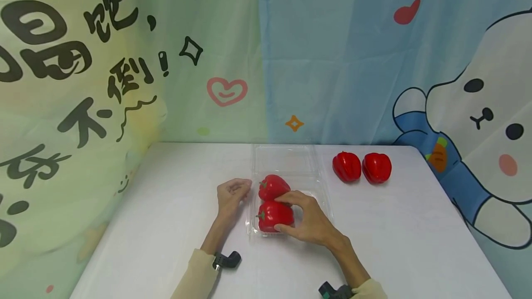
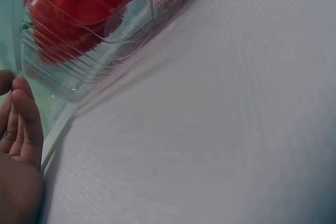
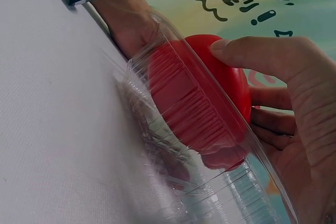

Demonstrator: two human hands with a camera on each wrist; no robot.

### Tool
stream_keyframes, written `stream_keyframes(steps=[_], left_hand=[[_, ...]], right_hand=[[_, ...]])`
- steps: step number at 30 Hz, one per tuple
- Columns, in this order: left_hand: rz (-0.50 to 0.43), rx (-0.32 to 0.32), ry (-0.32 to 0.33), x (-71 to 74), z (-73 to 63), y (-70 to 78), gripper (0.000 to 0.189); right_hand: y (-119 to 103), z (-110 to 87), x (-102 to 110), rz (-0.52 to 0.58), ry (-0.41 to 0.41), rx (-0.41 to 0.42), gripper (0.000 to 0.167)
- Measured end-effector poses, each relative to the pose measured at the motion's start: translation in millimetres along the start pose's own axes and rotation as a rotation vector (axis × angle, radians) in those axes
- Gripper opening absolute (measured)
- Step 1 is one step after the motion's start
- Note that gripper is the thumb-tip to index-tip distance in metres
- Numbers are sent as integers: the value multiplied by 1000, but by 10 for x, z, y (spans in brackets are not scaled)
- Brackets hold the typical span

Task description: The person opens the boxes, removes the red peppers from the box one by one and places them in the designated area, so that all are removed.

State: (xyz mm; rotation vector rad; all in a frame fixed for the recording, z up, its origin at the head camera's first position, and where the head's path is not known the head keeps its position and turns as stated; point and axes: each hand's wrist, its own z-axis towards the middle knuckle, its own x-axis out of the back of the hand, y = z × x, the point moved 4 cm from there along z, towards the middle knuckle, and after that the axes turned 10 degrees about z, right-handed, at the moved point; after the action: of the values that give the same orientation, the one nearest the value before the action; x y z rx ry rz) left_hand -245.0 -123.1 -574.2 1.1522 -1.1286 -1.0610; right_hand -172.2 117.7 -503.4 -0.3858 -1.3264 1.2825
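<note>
A clear plastic clamshell box [image 1: 319,197] lies with its lid folded back, two red bell peppers in it. The rear bell pepper [image 1: 272,187] and the front bell pepper [image 1: 272,216] both have green stems toward the left. My right hand [image 1: 309,220] holds the front pepper inside the box, thumb on its near side and fingers on its far side. The right wrist view shows that thumb against the red pepper [image 3: 226,85] above the box wall. My left hand [image 1: 232,195] is at the box's left edge, its thumb and finger meeting at the rim [image 2: 22,40].
Two more red bell peppers, one on the left [image 1: 347,167] and one on the right [image 1: 377,168], stand side by side at the back right of the white table [image 1: 395,225]. The transparent lid [image 1: 284,158] reaches toward the back edge. A printed curtain [image 1: 324,82] hangs behind.
</note>
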Motion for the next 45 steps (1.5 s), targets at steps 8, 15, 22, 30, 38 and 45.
stream_keyframes(steps=[8, 15, 22, 30, 38, 45], left_hand=[[6, -6, -5, 7, -7, 9, 16], [-20, 3, -1, 0, -15, 8, 15], [-19, -1, -1, -3, -19, 6, 13], [-23, -8, -1, 0, -17, 0, 14], [4, 11, 3, -4, -33, -4, 14], [29, 4, 1, -4, -35, 0, 16]], right_hand=[[-39, -2, 16, 17, 13, 21, 67], [-56, 3, 27, 23, 15, 34, 66], [-60, 8, 32, 23, 26, 57, 66], [-88, 24, 48, 45, 33, 77, 65], [-99, 10, 56, 53, 36, 77, 65], [-109, 6, 75, 52, 42, 78, 64]])
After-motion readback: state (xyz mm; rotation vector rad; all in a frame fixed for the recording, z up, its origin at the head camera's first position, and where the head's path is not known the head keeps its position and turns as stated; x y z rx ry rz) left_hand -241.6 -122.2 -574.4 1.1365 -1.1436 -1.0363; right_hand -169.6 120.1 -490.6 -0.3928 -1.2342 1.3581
